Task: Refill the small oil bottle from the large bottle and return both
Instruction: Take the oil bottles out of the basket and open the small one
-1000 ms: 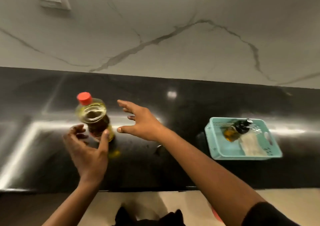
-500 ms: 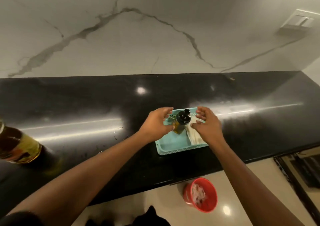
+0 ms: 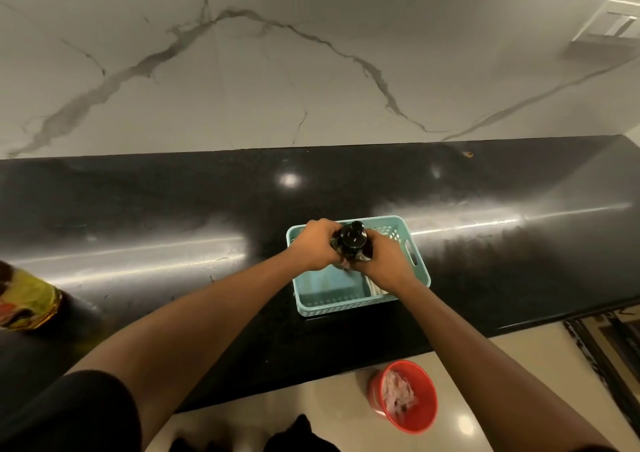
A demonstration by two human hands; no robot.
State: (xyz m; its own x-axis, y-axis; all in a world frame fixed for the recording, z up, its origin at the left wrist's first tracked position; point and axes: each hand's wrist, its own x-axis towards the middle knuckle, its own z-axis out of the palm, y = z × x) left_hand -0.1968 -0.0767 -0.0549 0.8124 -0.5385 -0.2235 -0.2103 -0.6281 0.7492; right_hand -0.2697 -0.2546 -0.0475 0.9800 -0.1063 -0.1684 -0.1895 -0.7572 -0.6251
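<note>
While your left hand [image 3: 313, 243] and right hand [image 3: 382, 259] clasp the small oil bottle [image 3: 351, 240] above the basket [image 3: 417, 268], the large bottle [image 3: 26, 301] (cut off, far left) stands on the table [image 3: 173, 216].

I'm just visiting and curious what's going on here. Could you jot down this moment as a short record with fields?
setting: black countertop against a marbled wall
small bottle: dark small oil bottle, held over the teal basket
left hand: left hand gripping the bottle's side
right hand: right hand gripping the other side
large bottle: large oil bottle standing at the far left, partly out of view
floor: red bucket below the counter
</note>
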